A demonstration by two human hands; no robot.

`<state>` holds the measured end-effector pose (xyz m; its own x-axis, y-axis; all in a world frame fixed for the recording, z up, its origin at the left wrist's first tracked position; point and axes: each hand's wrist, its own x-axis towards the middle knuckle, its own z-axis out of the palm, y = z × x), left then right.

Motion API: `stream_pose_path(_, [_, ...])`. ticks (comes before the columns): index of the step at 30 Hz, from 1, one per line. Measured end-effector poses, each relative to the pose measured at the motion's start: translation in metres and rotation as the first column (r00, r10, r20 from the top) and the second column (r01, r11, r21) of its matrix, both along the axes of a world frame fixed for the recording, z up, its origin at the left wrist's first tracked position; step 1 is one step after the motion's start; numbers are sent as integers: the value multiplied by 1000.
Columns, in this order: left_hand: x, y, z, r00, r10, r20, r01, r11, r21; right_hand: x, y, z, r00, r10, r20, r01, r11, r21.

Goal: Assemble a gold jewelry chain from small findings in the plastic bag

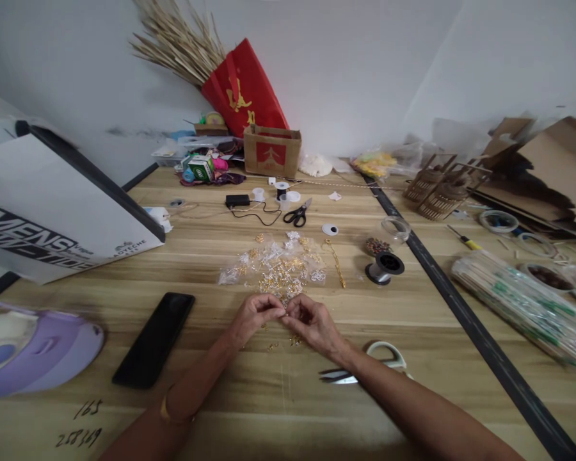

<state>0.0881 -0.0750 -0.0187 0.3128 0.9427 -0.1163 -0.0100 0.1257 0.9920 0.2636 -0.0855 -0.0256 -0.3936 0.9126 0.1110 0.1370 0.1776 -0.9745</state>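
My left hand (255, 316) and my right hand (313, 323) meet fingertip to fingertip over the wooden table (221, 410). Each is closed in a pinch, and whatever lies between the fingertips is too small to make out. Just beyond them spreads a pile of small gold and silver pieces (281, 275), partly in clear plastic bags. A few loose gold pieces (272, 346) lie below my hands. To the right of the pile is a gold chain (336, 264). White-handled scissors (386, 352) lie partly beneath my right forearm.
A black phone (153, 339) and a purple visor (52, 349) lie on the left. Black scissors (297, 214) rest behind the pile. At the right are a wire spool (384, 267), a bead container (377, 246) and bagged sticks (523, 307). A paper box (272, 152) stands at the back.
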Motion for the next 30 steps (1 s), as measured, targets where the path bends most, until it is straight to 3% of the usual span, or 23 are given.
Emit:
stream_pose_path(5, [1,-2,6,999,19,-47,-18,999,32,2,-2,7,997,-30,70,20,991,135])
stream_pose_path(10, [1,-2,2,1000,-8,-17,9,999,42,1,-3,5,1000,-17,24,15,997,77])
stream_pose_path(21, [-1,0,4,997,70,-38,-69,997,33,3,-1,-5,990,-79,117,64,989,133])
stream_pose_path(30, [-1,2,-9,984,155,-87,-143,980,136,2,0,-4,982,-96,160,74,988,135])
